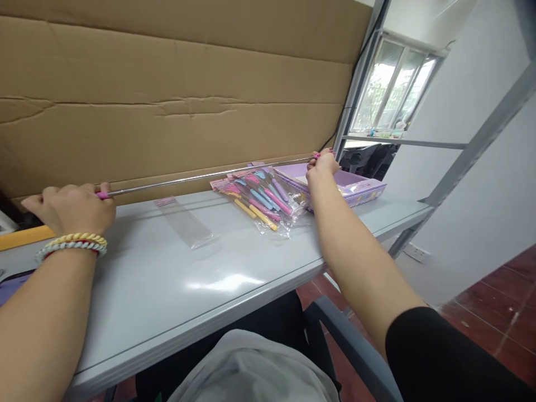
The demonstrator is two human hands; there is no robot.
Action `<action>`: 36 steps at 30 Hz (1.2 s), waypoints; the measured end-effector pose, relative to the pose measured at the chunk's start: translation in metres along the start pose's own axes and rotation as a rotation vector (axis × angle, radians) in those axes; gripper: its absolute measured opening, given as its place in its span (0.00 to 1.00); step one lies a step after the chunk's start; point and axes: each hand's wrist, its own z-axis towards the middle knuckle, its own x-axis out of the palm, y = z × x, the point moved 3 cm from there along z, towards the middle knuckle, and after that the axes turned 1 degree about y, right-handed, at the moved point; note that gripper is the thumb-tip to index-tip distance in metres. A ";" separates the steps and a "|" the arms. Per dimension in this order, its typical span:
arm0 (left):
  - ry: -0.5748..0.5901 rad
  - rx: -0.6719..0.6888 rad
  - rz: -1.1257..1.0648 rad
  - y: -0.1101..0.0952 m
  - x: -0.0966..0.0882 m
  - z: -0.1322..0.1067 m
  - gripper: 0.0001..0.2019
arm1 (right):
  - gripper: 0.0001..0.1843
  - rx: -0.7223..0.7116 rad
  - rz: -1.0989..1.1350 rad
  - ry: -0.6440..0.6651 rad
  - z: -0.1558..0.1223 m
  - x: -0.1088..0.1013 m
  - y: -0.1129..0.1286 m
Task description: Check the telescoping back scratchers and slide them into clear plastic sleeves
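Observation:
A long thin silver rod (209,176) with pink ends stretches across the back of the white table (176,279). My left hand (73,207) is closed around its left pink end, with coiled bands on the wrist. My right hand (322,163) grips the right end, just above a purple tray (360,187). Below the rod lies a pile of clear bags holding coloured pens (259,200). One clear bag with nothing in it (186,222) lies flat on the table, nearer my left hand.
A large cardboard sheet (176,95) stands upright behind the table. A grey metal shelf frame (469,151) and a window (391,89) are to the right. A chair arm (352,346) sits below the table's front edge.

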 end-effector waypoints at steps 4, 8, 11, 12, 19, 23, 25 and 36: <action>-0.020 -0.018 0.238 -0.004 -0.007 -0.008 0.22 | 0.10 -0.045 -0.043 0.071 0.002 0.000 0.002; 0.157 -0.012 0.246 -0.009 -0.012 -0.012 0.21 | 0.07 -0.064 -0.107 0.178 -0.008 0.007 -0.005; 0.166 0.048 0.189 -0.023 -0.018 -0.018 0.21 | 0.08 -0.051 -0.166 0.314 -0.024 0.017 -0.014; 0.164 0.075 0.176 -0.029 -0.020 -0.020 0.20 | 0.08 -0.054 -0.188 0.356 -0.031 0.020 -0.018; 0.147 0.243 0.162 -0.067 -0.030 -0.039 0.21 | 0.12 -0.031 -0.566 0.911 -0.100 0.039 -0.053; 0.114 0.246 0.180 -0.080 -0.033 -0.048 0.20 | 0.14 -0.114 -0.710 1.181 -0.151 0.041 -0.070; 0.112 0.251 0.192 -0.086 -0.032 -0.053 0.19 | 0.16 -0.167 -0.811 1.279 -0.172 0.038 -0.078; 0.201 0.440 0.099 -0.095 -0.007 -0.067 0.19 | 0.23 -0.534 -1.325 1.422 -0.184 0.032 -0.088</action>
